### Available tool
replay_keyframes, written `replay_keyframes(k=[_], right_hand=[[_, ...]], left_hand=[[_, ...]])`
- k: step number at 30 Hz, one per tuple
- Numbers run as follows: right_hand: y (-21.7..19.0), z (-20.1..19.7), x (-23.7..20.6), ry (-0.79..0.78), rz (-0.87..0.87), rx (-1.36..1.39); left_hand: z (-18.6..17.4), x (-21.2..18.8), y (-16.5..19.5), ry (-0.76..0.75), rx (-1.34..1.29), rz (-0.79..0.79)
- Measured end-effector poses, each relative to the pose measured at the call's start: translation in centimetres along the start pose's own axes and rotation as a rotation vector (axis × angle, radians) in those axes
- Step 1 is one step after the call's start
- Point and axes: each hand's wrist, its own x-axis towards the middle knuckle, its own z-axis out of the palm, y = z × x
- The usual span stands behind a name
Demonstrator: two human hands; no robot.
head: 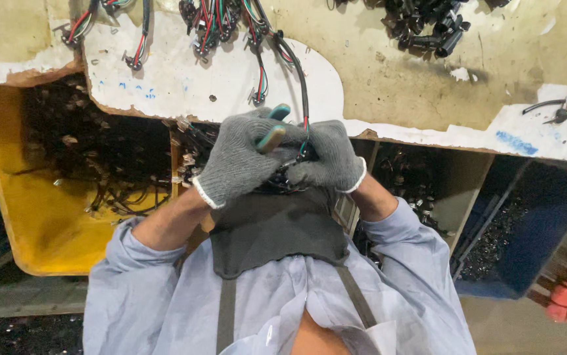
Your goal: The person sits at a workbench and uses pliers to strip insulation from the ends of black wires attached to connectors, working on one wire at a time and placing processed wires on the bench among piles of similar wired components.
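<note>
Our gloved left hand (237,161) has its fingers (257,125) closed round teal-handled pliers (273,128); our right hand (329,158) pinches the wire bundle (302,98) at the desk (388,72) edge. We judge the bundle light, limp and slippery, best held near its connector end. Its long axis runs up from our hands across the desk.

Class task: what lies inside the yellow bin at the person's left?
The yellow bin holds a tangle of dark wires and scraps. Its near corner is hidden behind the left sleeve.
</note>
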Motion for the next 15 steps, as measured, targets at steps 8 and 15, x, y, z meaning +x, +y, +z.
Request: replay_keyframes(k=[8, 15], right_hand=[[-0.9, 0.1, 0.1, 0.109, 0.035, -0.104], [-1.8, 2.5, 0.2, -0.264, -0.153, -0.43]], left_hand=[[-2.5, -2.0, 3.6, 0.337, -0.599, 0.019], [1.3, -5.3, -0.5, 0.139, -0.311, 0.641]])
